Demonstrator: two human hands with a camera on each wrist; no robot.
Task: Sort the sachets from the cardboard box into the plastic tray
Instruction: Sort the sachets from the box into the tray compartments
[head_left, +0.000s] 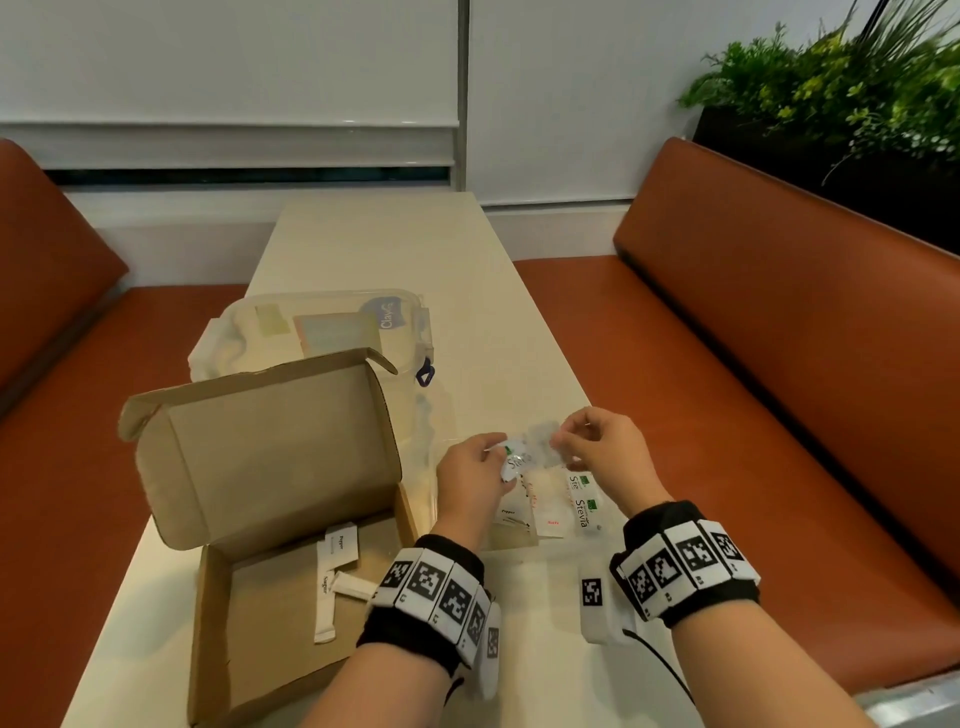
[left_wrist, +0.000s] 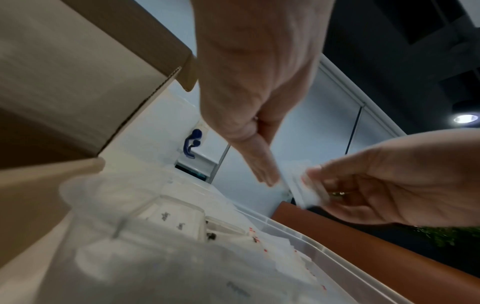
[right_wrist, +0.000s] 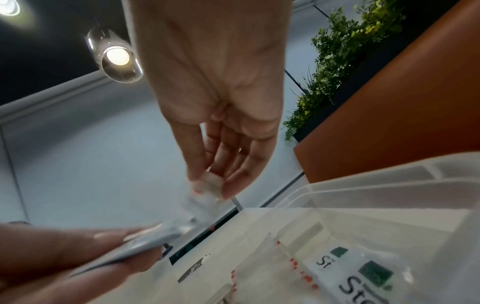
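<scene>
The open cardboard box (head_left: 270, 613) lies at the table's left, with a Pepper sachet (head_left: 343, 543) and a Sugar stick (head_left: 326, 597) on its floor. Right of it sits the clear plastic tray (right_wrist: 363, 185), holding Stevia sachets (head_left: 586, 506), Salt and Pepper sachets. Both hands hover above the tray. My left hand (head_left: 496, 462) grips a Stevia sachet (head_left: 517, 460). My right hand (head_left: 563, 444) pinches a small white sachet (head_left: 543, 441), blurred, that touches the left hand's sachet. From the right wrist, the thumb and fingertips (right_wrist: 231, 191) close on that white sachet (right_wrist: 210, 185).
A clear lid (head_left: 311, 332) with a blue latch (head_left: 425, 371) lies behind the box. The box's raised flap (head_left: 270, 441) stands left of my hands. Orange benches (head_left: 779, 364) flank the cream table (head_left: 389, 244). A planter of greenery (head_left: 857, 78) is at far right.
</scene>
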